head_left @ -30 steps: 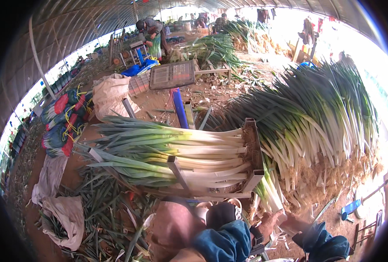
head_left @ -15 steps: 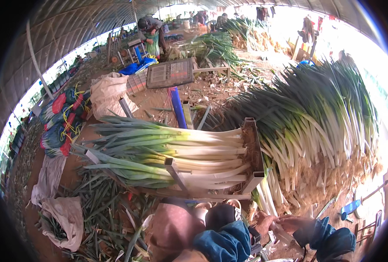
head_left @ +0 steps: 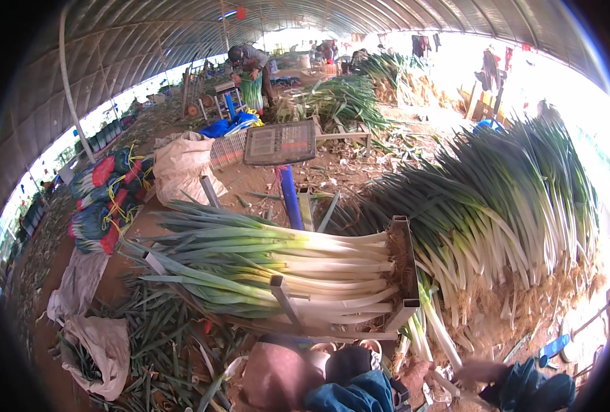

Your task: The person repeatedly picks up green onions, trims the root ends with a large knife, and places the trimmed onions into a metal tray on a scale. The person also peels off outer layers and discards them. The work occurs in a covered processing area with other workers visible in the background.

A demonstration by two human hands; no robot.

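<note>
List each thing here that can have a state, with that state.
Left hand, grip unclear
Right hand, blurred, grip unclear
Rack, loaded
Racked leeks, lying flat, root ends rightward
Leek heap, leaning, roots attached
Floor sack, mouth open
Bundles at left, piled up

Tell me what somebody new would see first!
Probably the big heap of leek-like plants on the right, green on top and white below. Next, the metal rack in the middle, where more of them lie flat. Bundles with bright red and yellow stand out at left.
</note>
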